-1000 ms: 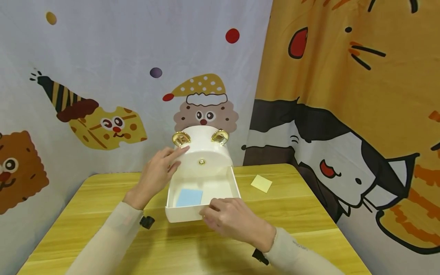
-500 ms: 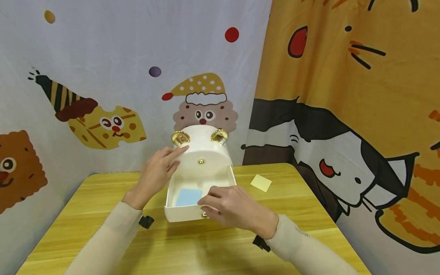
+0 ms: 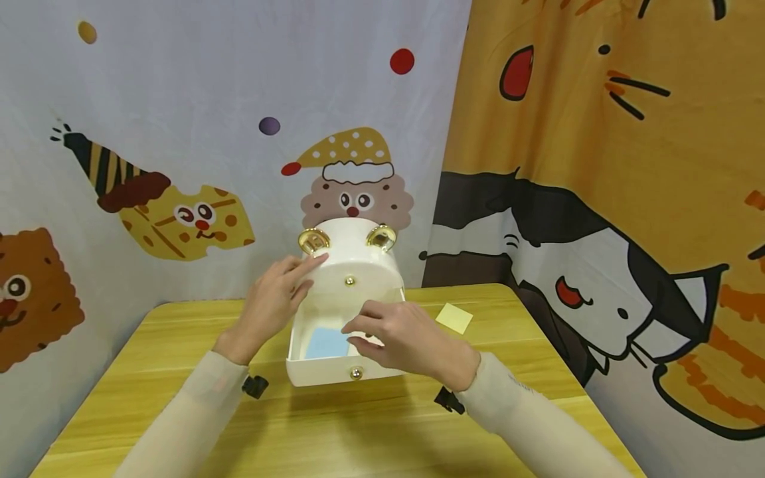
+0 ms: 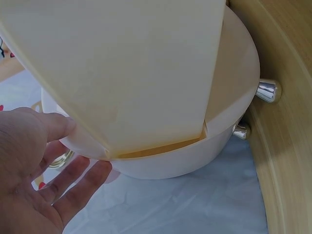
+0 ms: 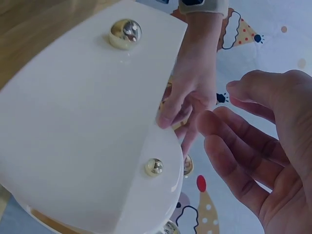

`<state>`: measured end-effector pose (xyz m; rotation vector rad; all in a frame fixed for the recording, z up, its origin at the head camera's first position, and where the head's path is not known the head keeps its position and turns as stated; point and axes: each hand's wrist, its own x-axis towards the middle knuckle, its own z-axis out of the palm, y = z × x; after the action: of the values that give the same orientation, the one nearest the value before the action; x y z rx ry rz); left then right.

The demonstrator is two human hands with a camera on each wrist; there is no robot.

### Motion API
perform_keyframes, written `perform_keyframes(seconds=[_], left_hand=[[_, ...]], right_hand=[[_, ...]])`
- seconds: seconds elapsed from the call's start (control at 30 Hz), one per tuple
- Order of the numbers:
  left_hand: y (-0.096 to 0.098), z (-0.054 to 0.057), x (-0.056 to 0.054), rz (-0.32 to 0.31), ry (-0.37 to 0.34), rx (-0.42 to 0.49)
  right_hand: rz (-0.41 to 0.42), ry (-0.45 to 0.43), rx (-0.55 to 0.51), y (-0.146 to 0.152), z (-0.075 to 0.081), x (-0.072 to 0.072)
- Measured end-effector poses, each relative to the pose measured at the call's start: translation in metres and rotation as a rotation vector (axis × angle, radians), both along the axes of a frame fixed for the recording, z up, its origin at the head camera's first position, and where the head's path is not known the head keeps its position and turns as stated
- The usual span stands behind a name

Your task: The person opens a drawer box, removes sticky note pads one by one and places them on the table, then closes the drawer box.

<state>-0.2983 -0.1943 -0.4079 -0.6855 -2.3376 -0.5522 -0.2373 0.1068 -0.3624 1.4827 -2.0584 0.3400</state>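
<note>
A small white drawer box [image 3: 352, 249] with two gold ear-shaped parts stands on the table. Its lower drawer [image 3: 313, 374], with a round gold knob [image 3: 356, 373], is pulled far out and holds a light blue paper square [image 3: 325, 344]. My left hand [image 3: 269, 309] rests on the box's left side, index finger extended along its top; the left wrist view shows its fingers at the box's edge beside the drawer. My right hand [image 3: 409, 338] hovers over the drawer's right front, fingers loosely bent, and the right wrist view [image 5: 268, 151] shows nothing between thumb and fingers.
A pale yellow paper square [image 3: 455, 318] lies on the wooden table [image 3: 508, 372], right of the box. Behind hangs a white cloth [image 3: 197, 79] with cartoon prints, and an orange one [image 3: 574, 146] stands to the right.
My right hand has left the drawer's front knob and risen up and back over the drawer, uncovering the knob. The left hand and the drawer stay where they were.
</note>
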Motion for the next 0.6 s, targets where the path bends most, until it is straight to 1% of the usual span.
perform_keyframes(seconds=[0.23,0.4,0.6], left_hand=[[0.001,0.0,0.001,0.006,0.002,-0.005],[0.001,0.0,0.002,0.007,-0.002,-0.006],[0.001,0.001,0.002,0.009,0.0,-0.006]], right_hand=[[0.005,-0.038,-0.008,-0.003,0.009,-0.01],[0.004,-0.044,-0.01,-0.005,0.013,-0.018],[0.003,-0.074,-0.003,-0.008,0.018,-0.026]])
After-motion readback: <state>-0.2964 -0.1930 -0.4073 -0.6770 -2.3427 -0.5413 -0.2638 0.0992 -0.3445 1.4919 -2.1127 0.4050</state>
